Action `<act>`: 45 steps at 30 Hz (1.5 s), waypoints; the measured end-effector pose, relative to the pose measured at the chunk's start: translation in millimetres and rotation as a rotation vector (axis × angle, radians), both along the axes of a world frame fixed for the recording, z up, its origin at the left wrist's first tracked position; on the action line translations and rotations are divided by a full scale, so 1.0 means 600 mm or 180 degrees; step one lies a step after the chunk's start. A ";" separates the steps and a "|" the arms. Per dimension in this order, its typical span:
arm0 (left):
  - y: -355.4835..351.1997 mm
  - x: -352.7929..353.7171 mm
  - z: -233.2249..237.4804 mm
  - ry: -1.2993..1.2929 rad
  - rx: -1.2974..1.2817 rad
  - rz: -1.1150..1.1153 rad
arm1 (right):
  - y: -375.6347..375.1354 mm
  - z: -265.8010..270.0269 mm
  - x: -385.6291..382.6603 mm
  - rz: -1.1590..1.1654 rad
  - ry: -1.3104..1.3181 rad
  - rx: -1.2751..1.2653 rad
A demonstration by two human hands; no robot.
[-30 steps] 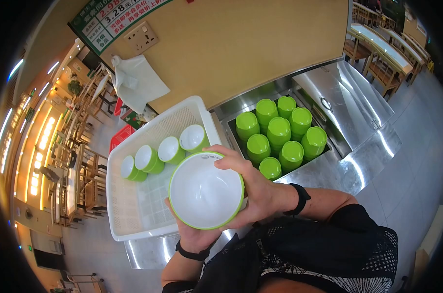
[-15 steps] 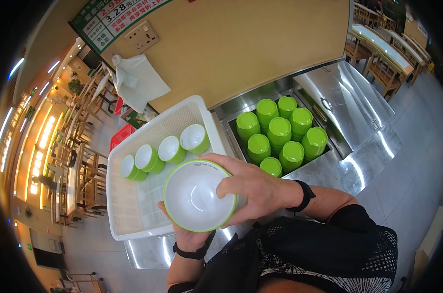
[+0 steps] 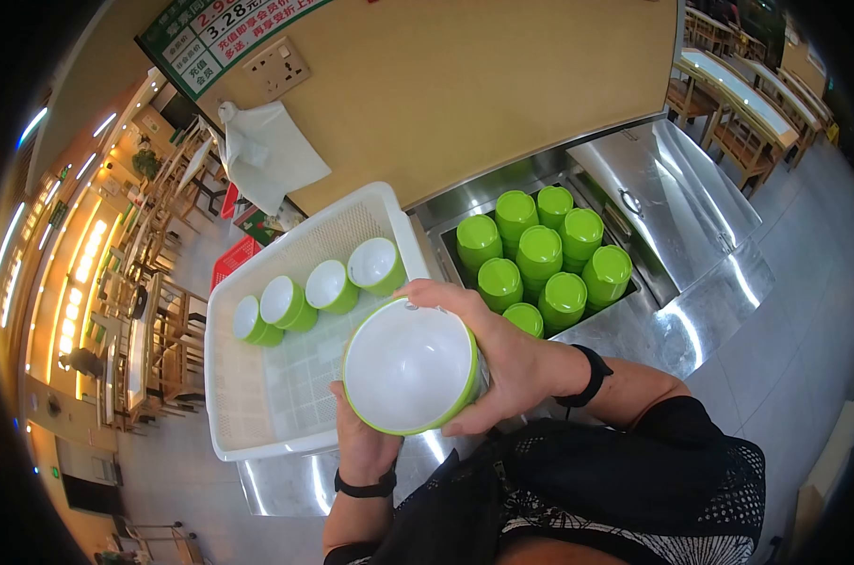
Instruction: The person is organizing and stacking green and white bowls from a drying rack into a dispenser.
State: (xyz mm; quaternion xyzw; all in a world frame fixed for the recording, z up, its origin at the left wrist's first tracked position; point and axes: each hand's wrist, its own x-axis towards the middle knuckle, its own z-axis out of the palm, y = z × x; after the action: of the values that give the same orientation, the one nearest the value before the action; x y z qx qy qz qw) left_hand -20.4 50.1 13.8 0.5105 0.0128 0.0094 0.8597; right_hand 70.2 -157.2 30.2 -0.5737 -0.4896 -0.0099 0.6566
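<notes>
Both hands [image 3: 427, 395] grip a bowl [image 3: 408, 365]; glossy white inside, lime-green rim and outside

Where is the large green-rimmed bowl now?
Head view, centre: the bowl is held between the left hand below and the right hand at its right, by the near corner of the white basket, left of the stacked green bowls.
</notes>
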 end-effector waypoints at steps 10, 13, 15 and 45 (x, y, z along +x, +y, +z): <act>0.008 -0.007 0.042 -0.1949 0.2840 -0.0029 | -0.015 0.024 0.006 -0.0075 0.0166 -0.0996; 0.008 -0.016 0.032 -0.1555 0.2513 -0.0259 | -0.015 0.022 0.011 0.0160 0.0713 -0.1181; -0.002 -0.019 0.030 -0.1570 0.2499 0.0086 | -0.008 0.004 0.017 0.0028 0.0456 -0.0719; 0.034 -0.037 0.081 -0.0560 0.2706 -0.0107 | -0.034 -0.051 0.037 0.0080 0.1814 0.0327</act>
State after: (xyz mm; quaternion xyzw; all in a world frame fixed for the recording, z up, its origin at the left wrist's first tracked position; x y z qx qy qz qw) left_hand -42.7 70.3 62.3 0.8166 -0.0738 0.0432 0.5708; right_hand 92.7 -177.9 -0.3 -0.5133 -0.2913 0.1350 0.7959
